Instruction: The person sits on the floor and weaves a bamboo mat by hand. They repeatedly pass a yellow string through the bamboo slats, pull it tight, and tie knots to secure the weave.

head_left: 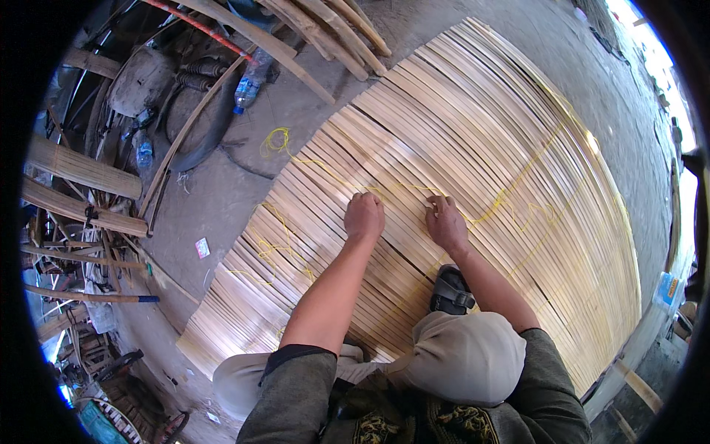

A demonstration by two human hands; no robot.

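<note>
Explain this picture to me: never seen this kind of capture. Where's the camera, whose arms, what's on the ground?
There is no machine here: a person works with bare hands. The single picture comes from a fisheye camera on that person's head, looking down, so straight edges bend near the rim. The forearms rising from the lower edge are the wearer's own. A large mat of bamboo slats lies on the concrete floor. Thin yellow string runs across it. The left hand is a closed fist on the slats, and the right hand presses down beside it, apparently pinching the string. A sandalled foot rests on the mat. Plastic bottles and bamboo poles lie at the left.
</note>
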